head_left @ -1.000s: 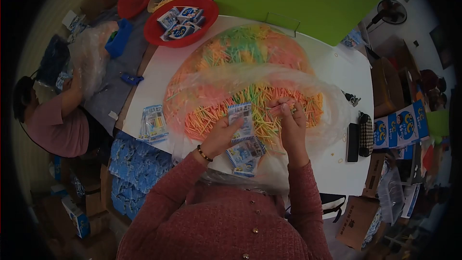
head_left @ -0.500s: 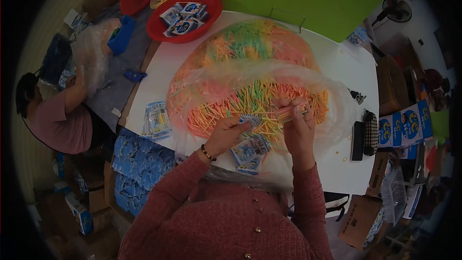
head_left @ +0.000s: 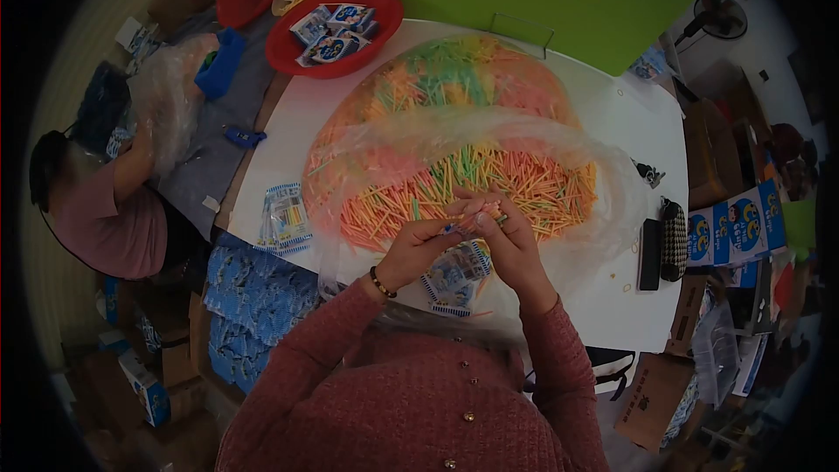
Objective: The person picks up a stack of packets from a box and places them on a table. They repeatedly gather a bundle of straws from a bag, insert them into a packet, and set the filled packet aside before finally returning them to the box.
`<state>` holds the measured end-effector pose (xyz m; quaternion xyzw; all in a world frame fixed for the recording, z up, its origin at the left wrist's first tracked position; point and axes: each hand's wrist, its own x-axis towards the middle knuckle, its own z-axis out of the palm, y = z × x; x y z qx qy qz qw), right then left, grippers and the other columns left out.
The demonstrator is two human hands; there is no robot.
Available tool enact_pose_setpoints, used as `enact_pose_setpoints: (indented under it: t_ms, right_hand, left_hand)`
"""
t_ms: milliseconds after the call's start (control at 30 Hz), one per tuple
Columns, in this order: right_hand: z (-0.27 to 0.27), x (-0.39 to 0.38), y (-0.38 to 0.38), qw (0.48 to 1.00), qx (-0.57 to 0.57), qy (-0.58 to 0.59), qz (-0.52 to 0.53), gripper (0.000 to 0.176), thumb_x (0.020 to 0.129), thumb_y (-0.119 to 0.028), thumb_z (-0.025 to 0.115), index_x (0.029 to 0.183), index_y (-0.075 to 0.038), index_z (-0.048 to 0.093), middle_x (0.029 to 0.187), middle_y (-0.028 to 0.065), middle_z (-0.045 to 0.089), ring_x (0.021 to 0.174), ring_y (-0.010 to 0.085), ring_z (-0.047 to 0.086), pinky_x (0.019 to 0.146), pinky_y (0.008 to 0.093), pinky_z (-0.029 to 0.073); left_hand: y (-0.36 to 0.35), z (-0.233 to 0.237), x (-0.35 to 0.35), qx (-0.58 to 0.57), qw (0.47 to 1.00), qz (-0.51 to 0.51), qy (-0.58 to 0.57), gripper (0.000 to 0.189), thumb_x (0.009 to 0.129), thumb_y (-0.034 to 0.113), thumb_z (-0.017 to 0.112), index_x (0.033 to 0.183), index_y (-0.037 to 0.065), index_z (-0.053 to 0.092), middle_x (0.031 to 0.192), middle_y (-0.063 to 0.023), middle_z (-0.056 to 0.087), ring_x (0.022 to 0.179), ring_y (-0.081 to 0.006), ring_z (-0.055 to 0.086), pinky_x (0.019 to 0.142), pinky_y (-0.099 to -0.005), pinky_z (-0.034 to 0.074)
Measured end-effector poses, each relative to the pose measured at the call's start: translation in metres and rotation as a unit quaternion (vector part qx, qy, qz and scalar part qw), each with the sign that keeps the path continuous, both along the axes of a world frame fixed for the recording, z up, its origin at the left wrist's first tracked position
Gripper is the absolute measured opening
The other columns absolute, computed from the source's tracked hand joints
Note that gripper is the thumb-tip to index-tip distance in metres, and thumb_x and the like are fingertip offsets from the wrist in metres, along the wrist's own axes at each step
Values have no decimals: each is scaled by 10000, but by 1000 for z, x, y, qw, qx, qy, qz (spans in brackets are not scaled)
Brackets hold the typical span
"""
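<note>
A small bunch of coloured sticks [head_left: 494,211] is in the right hand [head_left: 517,253], its fingers curled closed around it, just in front of the near edge of the big loose pile [head_left: 542,197]. The left hand [head_left: 416,252] meets it from the left, thumb and fingers pinched together on what looks like a small packet [head_left: 449,229], mostly hidden by the fingers; how wide its mouth stands I cannot tell.

If that mouth is narrow or folded, the stick ends could catch on its rim and bend, or tear the thin film. A loose right grip could let a few sticks slide out onto the packets [head_left: 457,275] lying just below the hands. Too hard a squeeze might snap some, as they look thin.

The pile lies in a clear plastic bag [head_left: 524,122] spread on the white surface [head_left: 612,301]; a forearm dragging its loose edge could spill sticks. More packets [head_left: 285,217] lie at the left, and a red bowl [head_left: 284,61] with packets stands at the far left.
</note>
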<state>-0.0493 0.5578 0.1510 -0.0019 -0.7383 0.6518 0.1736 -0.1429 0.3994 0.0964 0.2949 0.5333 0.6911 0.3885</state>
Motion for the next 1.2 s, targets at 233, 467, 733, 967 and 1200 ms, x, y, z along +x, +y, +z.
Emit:
enact_pose_setpoints:
  t_ms: [233,467,733,967,1200]
  right_hand:
    - [1,6,-4,964,-267,6,7,177,1013,-188,465,1088,-88,591,1188,46,657,1345,238,440,1171,500,136]
    - [10,-2,-2,971,238,-26,15,174,1011,-171,474,1053,-75,613,1194,102,652,1361,294,406,1123,468,289]
    - [-5,-11,6,988,-146,30,-30,135,1015,-164,471,1076,-62,536,1158,136,660,1369,293,391,1112,449,309]
    - [3,-6,8,985,-168,25,-38,110,1018,-162,463,1067,-79,516,1129,142,669,1363,293,397,1110,449,310]
    - [1,-3,14,983,181,-22,-5,130,991,-166,496,1073,-88,559,1206,59,662,1391,280,370,1169,479,115]
  left_hand:
    - [1,-6,2,-42,999,8,11,196,972,82,559,1105,-3,676,892,55,641,819,-23,561,719,-203,465]
    - [10,-17,9,53,997,-11,-56,282,1002,101,512,1261,2,568,1128,-7,625,1032,-67,570,883,-243,474]
    - [21,-9,-7,2,1000,-1,12,271,994,85,513,1248,0,557,1140,-24,632,1041,-84,585,890,-265,481]
    - [24,-8,2,-39,999,-7,-33,255,917,74,642,1161,-2,641,998,-24,694,919,-90,634,821,-257,508]
    - [24,-10,0,18,1000,-3,15,219,932,20,590,1143,-3,644,1048,-44,682,974,-119,641,837,-271,518]
